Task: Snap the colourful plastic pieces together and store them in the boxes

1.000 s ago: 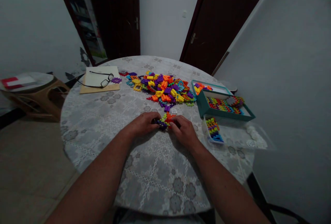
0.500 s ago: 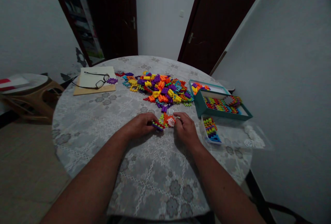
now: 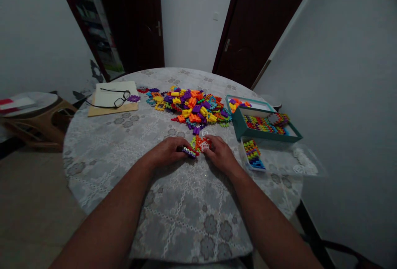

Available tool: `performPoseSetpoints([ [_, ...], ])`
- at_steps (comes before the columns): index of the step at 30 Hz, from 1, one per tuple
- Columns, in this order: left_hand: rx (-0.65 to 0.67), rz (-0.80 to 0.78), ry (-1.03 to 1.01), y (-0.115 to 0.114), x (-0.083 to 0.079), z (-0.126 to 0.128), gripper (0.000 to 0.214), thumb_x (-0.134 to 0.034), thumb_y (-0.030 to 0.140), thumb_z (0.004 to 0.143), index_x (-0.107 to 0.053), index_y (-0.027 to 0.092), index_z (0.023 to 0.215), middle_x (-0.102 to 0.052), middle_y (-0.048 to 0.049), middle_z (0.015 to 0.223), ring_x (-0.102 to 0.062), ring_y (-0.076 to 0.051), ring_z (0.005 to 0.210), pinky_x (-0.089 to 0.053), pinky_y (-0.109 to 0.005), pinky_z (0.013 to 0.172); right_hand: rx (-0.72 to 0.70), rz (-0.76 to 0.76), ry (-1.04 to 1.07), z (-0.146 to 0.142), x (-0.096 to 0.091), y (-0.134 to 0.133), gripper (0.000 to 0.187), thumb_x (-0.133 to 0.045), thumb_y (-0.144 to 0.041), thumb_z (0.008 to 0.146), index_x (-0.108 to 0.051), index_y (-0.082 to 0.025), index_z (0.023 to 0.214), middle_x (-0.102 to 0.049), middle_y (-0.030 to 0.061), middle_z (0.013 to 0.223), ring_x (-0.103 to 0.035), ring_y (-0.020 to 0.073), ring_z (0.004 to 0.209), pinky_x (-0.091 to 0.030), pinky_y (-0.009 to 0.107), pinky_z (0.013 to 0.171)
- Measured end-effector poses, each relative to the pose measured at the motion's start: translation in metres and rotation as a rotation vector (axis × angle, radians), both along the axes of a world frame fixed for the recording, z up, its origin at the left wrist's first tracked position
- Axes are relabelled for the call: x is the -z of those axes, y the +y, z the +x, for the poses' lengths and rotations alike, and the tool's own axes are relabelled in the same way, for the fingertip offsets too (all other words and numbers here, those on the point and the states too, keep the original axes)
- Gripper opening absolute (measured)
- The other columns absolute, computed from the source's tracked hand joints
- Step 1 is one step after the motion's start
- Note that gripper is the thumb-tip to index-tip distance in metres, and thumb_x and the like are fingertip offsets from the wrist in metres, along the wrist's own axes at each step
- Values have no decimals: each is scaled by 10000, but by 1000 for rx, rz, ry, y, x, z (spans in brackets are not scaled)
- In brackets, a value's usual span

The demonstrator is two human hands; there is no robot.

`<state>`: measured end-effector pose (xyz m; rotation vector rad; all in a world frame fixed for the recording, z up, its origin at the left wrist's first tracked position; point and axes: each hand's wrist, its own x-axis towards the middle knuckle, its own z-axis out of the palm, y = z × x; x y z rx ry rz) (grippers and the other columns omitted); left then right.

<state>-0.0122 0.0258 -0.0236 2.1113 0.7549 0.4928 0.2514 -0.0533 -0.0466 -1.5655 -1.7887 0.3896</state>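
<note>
My left hand (image 3: 171, 150) is closed around a small stack of toothed plastic gear pieces (image 3: 189, 152); purple, white and red edges show past my fingertips. Just right of it, orange and red gear pieces (image 3: 203, 142) lie on the table, with a white openwork piece (image 3: 204, 146) on top. The fingers of my right hand (image 3: 219, 151) curl over the right side of these pieces. Whether they pinch one is hidden. A green-yellow gear (image 3: 193, 141) sits between the two hands. Beyond them lies a purple connector block (image 3: 196, 130).
A large heap of coloured gears and blocks (image 3: 192, 105) covers the table's middle. To the right stand a teal box (image 3: 266, 135) and a clear tub (image 3: 245, 157) with stacked gears, plus a clear lid (image 3: 316, 165) holding white pieces. Glasses (image 3: 119, 102) rest on papers (image 3: 102, 91) at left.
My right hand has shifted slightly left, further over the orange and red gears. The stack in my left hand has turned, and whitish edges now show on it.
</note>
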Motion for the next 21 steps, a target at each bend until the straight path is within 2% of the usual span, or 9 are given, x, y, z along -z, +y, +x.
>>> performPoseSetpoints([
  [6,-9,-8,38,-2,-6,0,184,-780,262,909,-832,278,1085,-830,-38,1085,-736,-215,1015,-541,-338,956,-13,-6,148,-4,-5,-3,281,-620,-228,951,-732,-244,1209,-729,62,1158,-693,204,924,-574,362,907],
  [15,-11,12,60,-3,-9,0,163,-776,264,911,-835,278,1062,-829,-35,1073,-739,-221,1012,-533,-339,946,-35,165,80,-9,-22,-10,153,-587,-165,947,-708,-239,1004,-690,55,1017,-657,210,905,-530,327,809],
  [21,4,27,36,-3,-8,0,180,-770,251,919,-841,295,1078,-827,-34,1085,-733,-228,1032,-528,-348,959,-17,155,19,-3,-21,-7,145,-596,-121,866,-667,-246,881,-658,46,937,-644,224,905,-529,348,831],
])
